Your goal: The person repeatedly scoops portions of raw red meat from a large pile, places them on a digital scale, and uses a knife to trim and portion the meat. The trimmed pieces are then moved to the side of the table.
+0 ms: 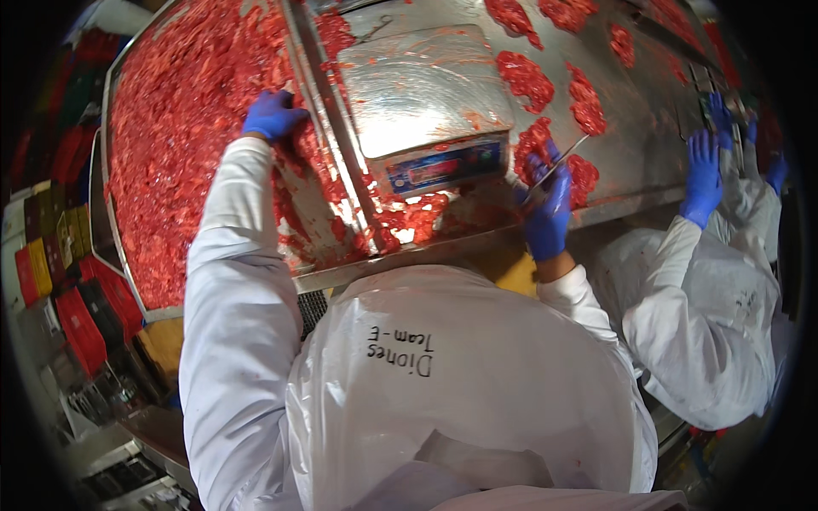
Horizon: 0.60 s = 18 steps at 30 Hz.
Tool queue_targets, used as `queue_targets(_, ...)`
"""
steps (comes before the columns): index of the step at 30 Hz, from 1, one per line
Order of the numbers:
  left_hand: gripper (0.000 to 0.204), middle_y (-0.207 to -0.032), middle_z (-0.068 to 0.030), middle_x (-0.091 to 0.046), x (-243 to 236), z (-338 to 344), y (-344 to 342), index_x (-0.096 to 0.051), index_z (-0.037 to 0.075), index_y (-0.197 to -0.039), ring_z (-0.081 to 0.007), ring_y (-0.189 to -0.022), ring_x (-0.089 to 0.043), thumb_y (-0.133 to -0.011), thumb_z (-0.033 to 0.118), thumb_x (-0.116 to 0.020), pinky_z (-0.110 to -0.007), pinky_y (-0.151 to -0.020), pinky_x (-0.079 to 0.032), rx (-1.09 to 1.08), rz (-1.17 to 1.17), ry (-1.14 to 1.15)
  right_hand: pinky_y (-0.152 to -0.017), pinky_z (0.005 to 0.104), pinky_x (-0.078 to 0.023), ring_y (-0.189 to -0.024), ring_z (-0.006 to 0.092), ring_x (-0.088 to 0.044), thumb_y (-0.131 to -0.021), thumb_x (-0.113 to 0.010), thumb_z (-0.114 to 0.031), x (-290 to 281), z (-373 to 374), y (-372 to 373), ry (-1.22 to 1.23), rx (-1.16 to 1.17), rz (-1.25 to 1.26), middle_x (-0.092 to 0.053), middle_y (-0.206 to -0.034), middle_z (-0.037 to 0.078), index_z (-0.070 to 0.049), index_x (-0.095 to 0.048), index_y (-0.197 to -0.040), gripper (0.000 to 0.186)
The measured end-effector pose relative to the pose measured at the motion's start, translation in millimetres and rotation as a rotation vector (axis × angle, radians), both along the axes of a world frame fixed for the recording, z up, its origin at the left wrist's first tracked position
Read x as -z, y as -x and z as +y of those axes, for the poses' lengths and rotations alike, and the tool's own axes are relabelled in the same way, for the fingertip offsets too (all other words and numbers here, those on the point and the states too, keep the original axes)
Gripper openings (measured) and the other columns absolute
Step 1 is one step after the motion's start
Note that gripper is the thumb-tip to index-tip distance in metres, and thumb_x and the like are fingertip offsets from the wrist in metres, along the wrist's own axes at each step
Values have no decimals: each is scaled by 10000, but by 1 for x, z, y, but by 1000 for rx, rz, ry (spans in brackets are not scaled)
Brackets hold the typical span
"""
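My left hand (273, 116), in a blue glove, is at the right side of a large heap of raw red meat (179, 145) in a metal tray. Its fingers curl down into the meat, their tips hidden, with the thumb pointing right. My right hand (550, 215), also gloved in blue, is closed around a knife (562, 157) whose thin blade points up and to the right. Under and beside that hand lie meat pieces (583, 179) on the steel table. Between my hands stands a scale (426, 85) with a smeared, bare metal platform and a blue front panel (445, 167).
A raised metal rail (328, 111) divides the tray from the scale. Several separate meat pieces (524, 81) lie right of the scale. At the right, a co-worker's gloved hand (703, 177) rests near the table edge. Coloured bins (81, 328) stand at the left.
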<state>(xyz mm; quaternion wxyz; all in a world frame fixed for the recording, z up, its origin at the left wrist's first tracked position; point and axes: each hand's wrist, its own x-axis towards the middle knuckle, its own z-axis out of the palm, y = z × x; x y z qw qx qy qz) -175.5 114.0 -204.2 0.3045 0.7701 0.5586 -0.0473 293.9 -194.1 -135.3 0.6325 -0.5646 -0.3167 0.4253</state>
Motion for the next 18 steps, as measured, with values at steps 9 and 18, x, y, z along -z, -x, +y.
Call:
queue_targets(9, 187, -988, -226, -677, -42, -187, -60, -683, 64, -1004, -455, -954, -664, -824, 114, -695, -513, -847, -544, -19, -12, -91, -1163, 423, -432, -1427, 344, -479, -757, -889, -345, 26, -31, 23, 162, -447, -1011, -460, -1569, 178, -58, -425, -1539, 953)
queue_targets(18, 451, -1192, -234, -666, -57, -122, -68, -690, 51, -1188, -358, -1073, -686, -819, 297, -770, -437, -949, -552, -406, -205, -274, -1144, 457, -460, -1408, 376, -502, -676, -914, -286, 23, -31, 24, 86, -419, -990, -476, -1558, 196, -98, -463, -1505, 963)
